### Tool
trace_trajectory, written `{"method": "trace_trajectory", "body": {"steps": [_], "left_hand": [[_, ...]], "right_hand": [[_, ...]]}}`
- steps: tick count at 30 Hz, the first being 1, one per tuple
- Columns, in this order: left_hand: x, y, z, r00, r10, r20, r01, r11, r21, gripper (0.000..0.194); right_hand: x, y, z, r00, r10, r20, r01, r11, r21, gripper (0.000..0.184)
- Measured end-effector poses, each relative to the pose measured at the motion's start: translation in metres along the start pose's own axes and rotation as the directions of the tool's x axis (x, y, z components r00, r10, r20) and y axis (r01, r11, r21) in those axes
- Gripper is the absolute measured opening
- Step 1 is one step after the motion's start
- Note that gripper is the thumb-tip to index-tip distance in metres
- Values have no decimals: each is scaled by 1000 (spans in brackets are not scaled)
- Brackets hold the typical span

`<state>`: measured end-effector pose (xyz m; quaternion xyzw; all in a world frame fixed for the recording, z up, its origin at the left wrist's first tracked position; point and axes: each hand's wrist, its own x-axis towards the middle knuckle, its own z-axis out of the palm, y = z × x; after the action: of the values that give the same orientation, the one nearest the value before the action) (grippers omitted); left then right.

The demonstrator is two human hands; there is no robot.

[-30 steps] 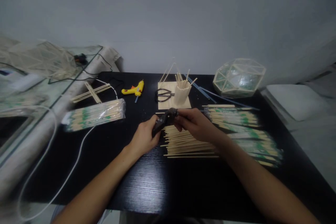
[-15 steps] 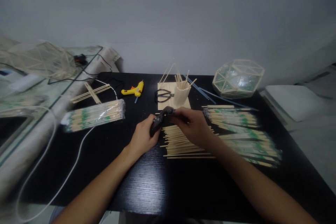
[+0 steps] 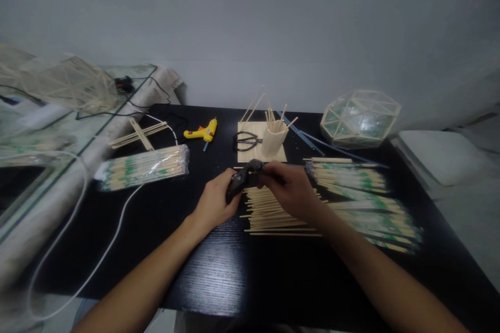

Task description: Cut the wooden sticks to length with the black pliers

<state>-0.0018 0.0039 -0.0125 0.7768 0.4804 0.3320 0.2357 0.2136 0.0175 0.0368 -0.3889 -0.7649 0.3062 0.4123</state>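
My left hand [image 3: 214,202] is closed around the handles of a dark cutting tool [image 3: 242,178] held just above the black table [image 3: 219,265]. Its head points up and to the right. My right hand [image 3: 291,190] is pinched at the tool's head; I cannot make out what the fingers hold. Under both hands lies a loose pile of bare bamboo sticks [image 3: 269,214].
A sealed pack of sticks [image 3: 144,166] lies to the left, and wrapped sticks [image 3: 363,197] spread out to the right. Behind are a yellow glue gun [image 3: 202,131], black scissors [image 3: 245,140], a stick-built cup [image 3: 273,138] on a wooden board, and a faceted stick-frame shape [image 3: 359,117]. A white cable [image 3: 105,250] crosses the left side.
Both hands and the tool have stayed in nearly the same place. The view has shifted slightly.
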Motion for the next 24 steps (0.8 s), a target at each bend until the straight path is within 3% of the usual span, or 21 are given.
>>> {"method": "trace_trajectory", "body": {"steps": [12, 24], "left_hand": [[1, 3, -2, 1000, 12, 11, -12, 1000, -9, 14], [0, 2, 1, 1000, -17, 11, 17, 1000, -2, 15]], "right_hand": [[2, -3, -1, 999, 20, 38, -24, 994, 107, 20], [2, -3, -2, 999, 43, 28, -46, 994, 101, 21]]}}
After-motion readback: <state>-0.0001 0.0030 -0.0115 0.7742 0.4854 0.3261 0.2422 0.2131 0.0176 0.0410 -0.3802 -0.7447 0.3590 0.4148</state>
